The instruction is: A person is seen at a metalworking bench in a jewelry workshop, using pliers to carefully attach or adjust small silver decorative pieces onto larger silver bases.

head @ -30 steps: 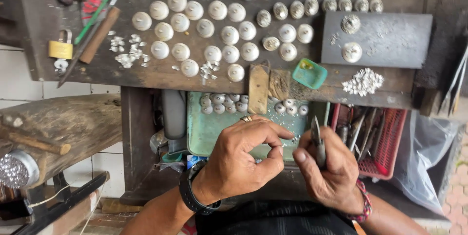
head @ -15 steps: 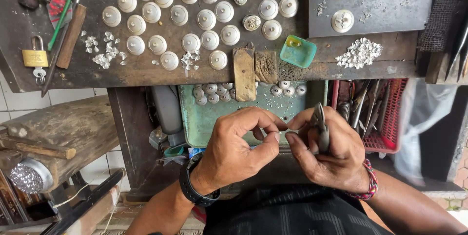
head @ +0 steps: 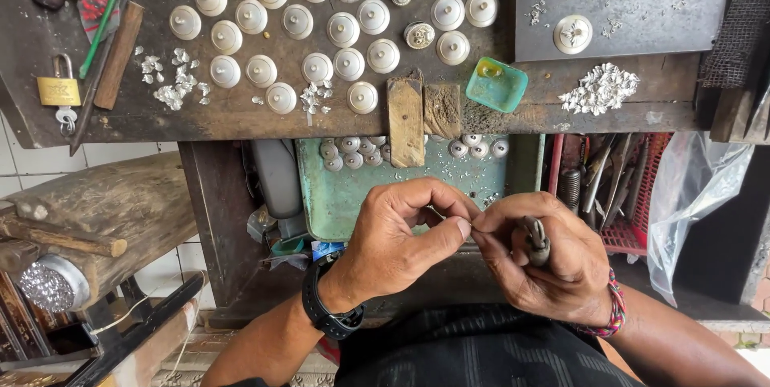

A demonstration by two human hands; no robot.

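Note:
My left hand (head: 405,230) and my right hand (head: 545,255) meet fingertip to fingertip over my lap, below a teal tray (head: 337,194). The left thumb and forefinger pinch a tiny metal piece, too small to make out. My right hand is closed around small metal pliers (head: 535,240), whose handles stick up from the fist, and its fingertips touch the same tiny piece. A black watch (head: 330,319) sits on my left wrist, a beaded bracelet (head: 611,315) on my right.
A dark wooden workbench (head: 241,114) carries several round silver domed pieces (head: 345,62), silver scrap piles (head: 600,89), a small teal dish (head: 496,84), a padlock (head: 58,90) and hand tools (head: 120,50). A red basket of tools (head: 618,186) stands right, a wooden block (head: 88,210) left.
The view has shifted so the bench sits lower and closer. My hands drew together from apart; the fingertips now touch around the small piece.

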